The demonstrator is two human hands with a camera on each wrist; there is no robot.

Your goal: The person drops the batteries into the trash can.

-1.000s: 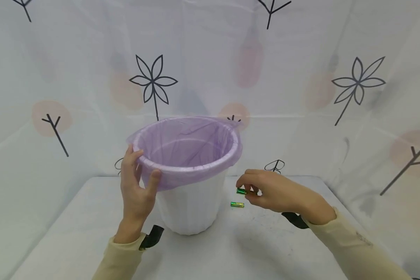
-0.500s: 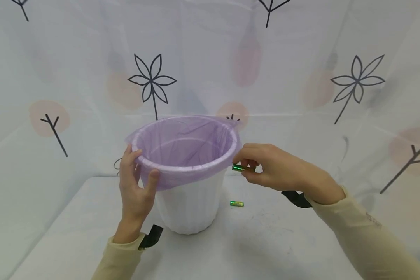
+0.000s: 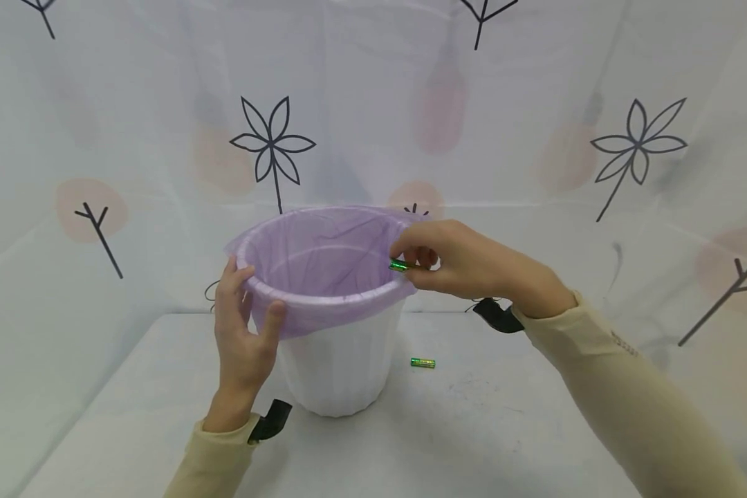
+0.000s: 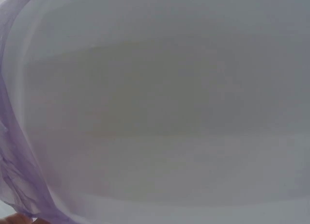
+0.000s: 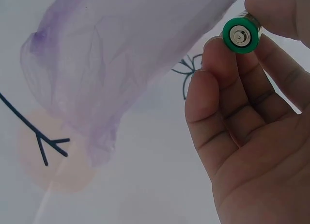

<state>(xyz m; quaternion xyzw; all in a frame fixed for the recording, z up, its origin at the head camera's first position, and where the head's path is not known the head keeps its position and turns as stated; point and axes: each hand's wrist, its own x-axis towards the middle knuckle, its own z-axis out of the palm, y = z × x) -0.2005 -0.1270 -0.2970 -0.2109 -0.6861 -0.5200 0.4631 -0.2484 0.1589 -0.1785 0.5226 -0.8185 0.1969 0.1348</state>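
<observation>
A white trash can point(image 3: 339, 373) stands on the table, with a purple bag point(image 3: 324, 259) lining it and folded over its rim. My left hand point(image 3: 244, 349) holds the can's left side at the rim, thumb in front and fingers farther back. In the left wrist view the can's white wall point(image 4: 164, 98) fills most of the picture. My right hand point(image 3: 460, 259) pinches a green battery point(image 3: 400, 265) between thumb and fingers, overlapping the can's right rim. The right wrist view shows the end of this battery point(image 5: 240, 36) with its metal terminal.
A second green and gold battery point(image 3: 422, 363) lies on the white table point(image 3: 473, 429), just right of the can's base. Behind the table hangs a white curtain point(image 3: 510, 159) printed with flowers and twigs.
My right hand has lifted the battery from near the tabletop and carried it up and left to the can's rim. The left hand and the can have stayed put.
</observation>
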